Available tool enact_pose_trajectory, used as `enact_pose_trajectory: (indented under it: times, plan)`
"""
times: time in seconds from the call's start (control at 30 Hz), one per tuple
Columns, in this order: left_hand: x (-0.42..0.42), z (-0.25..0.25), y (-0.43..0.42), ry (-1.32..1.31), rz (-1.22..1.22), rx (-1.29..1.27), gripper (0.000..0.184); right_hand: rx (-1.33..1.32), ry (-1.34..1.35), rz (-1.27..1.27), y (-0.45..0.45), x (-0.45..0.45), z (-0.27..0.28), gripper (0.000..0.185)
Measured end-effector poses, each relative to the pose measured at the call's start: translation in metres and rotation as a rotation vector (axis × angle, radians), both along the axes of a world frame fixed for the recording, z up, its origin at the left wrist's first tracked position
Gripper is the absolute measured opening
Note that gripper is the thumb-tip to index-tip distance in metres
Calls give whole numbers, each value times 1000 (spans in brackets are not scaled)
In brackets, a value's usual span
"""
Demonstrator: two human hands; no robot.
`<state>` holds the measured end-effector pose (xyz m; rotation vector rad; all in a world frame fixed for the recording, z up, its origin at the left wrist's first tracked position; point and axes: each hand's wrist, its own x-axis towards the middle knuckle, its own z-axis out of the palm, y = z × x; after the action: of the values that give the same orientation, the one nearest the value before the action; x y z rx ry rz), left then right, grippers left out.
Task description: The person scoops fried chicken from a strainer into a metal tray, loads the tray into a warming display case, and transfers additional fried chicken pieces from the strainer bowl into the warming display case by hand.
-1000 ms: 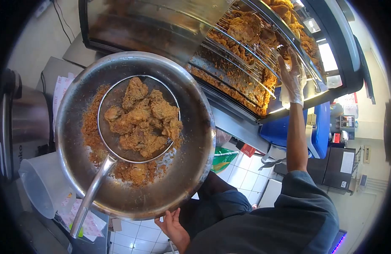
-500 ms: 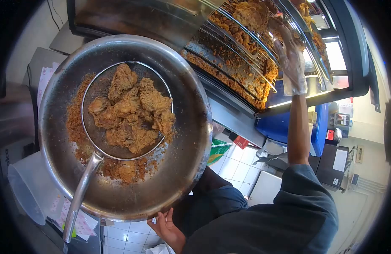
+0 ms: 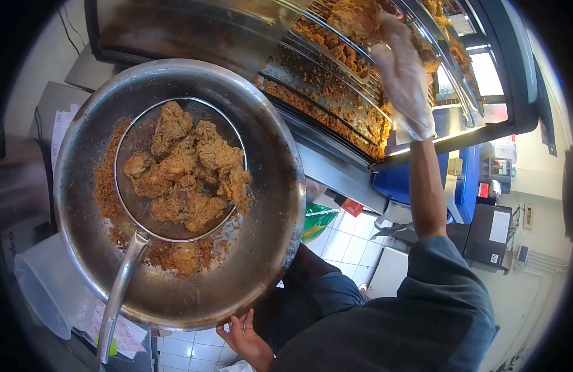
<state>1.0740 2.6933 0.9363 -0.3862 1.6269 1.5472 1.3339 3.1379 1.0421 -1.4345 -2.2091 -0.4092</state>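
A wide metal bowl takes up the left half of the view. Inside it lies a round wire strainer whose metal handle sticks out over the rim. Several pieces of fried chicken are heaped in the strainer, and loose brown crumbs lie around and below it. My left hand, bare, has its fingertips curled on the bowl's near rim. My right hand, in a clear plastic glove, reaches into a lit display cabinet with thumb and fingers apart, beside fried chicken on a wire rack; whether it touches the chicken is unclear.
The cabinet's crumb-covered floor and dark frame surround my right arm. Below the cabinet stands a blue container. A translucent plastic jug and printed papers are left of the bowl.
My right hand has moved left and slightly up along the rack, toward the chicken. My left hand stays at the bowl's rim. The view has shifted slightly.
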Motion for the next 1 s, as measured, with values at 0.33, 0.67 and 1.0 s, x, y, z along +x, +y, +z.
enact_pose_trajectory:
  times: [0.33,0.67,1.0]
  plan:
    - [2,-2,-1,19,31,0,34,19,-107,-86,75,159,-19,48]
    - [4,-2,0,37,53,-44,33,221,-1285,-509,83,125,19,67]
    - [1,1,2,-14,22,16,35,578,-1087,-491,137,165,-38,43]
